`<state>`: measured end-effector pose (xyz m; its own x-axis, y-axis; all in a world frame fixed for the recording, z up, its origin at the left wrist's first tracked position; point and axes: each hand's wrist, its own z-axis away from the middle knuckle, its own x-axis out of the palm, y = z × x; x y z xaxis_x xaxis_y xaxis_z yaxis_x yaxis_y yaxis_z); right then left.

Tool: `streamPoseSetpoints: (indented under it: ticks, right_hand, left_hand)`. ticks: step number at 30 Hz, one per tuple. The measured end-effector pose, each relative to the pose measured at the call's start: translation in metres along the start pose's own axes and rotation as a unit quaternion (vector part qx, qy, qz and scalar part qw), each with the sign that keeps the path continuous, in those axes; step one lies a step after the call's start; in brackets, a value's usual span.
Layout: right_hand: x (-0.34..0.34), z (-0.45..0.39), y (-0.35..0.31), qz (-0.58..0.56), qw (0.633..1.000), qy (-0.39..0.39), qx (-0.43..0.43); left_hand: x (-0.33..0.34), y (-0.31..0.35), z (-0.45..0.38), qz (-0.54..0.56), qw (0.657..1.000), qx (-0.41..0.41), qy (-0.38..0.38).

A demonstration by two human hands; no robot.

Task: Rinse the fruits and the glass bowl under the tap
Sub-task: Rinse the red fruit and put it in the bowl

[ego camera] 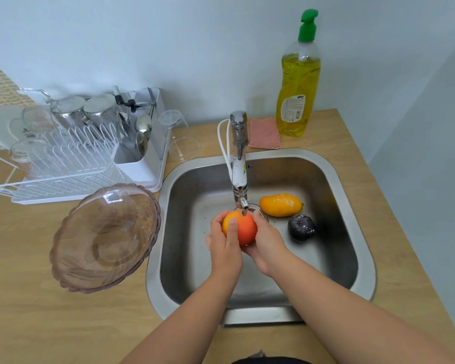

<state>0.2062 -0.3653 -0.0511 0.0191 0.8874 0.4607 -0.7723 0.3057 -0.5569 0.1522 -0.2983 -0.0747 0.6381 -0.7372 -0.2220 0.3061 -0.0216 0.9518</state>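
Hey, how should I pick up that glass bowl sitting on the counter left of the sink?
Probably by the scalloped rim of the glass bowl, coming from the sink side. It sits tilted with its opening facing up, so fingers can hook over the edge.

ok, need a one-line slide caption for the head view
Both hands, left hand and right hand, hold an orange fruit under the tap; two fruits wait in the sink.

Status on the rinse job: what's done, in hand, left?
Done: nothing clearly finished. In hand: both hands, left and right, hold the orange fruit under the tap. Left: mango and dark fruit in the sink; bowl on the counter.
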Motion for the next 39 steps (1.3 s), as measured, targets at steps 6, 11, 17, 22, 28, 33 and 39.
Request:
streamPoseSetpoints:
  ticks: [6,11,17,22,28,33,39]
  right_hand:
    - [-0.017,-0.005,0.006,0.223,0.955,-0.029,-0.191]
    - [-0.029,-0.004,0.017,0.516,0.798,-0.048,-0.308]
    - [-0.025,-0.007,0.010,0.532,0.768,-0.020,-0.357]
    - [-0.020,-0.009,0.001,0.510,0.768,-0.010,-0.387]
    - [-0.011,-0.012,-0.011,0.444,0.833,0.033,-0.329]
    - [-0.008,-0.020,-0.024,0.400,0.897,0.057,-0.180]
    - [-0.008,-0.007,-0.031,0.275,0.958,0.009,0.075]
  left_hand:
    - [-0.007,0.007,-0.016,0.088,0.988,-0.127,-0.027]
    - [-0.004,0.020,-0.013,0.208,0.943,-0.251,-0.064]
    - [-0.002,0.012,-0.010,0.113,0.982,-0.131,-0.080]
    - [-0.004,0.012,-0.007,0.037,0.996,-0.039,-0.068]
    - [-0.006,0.009,0.002,-0.024,0.995,0.055,-0.082]
    - [-0.010,0.008,0.010,-0.071,0.986,0.100,-0.112]
    - [-0.006,0.005,0.010,-0.066,0.986,0.112,-0.106]
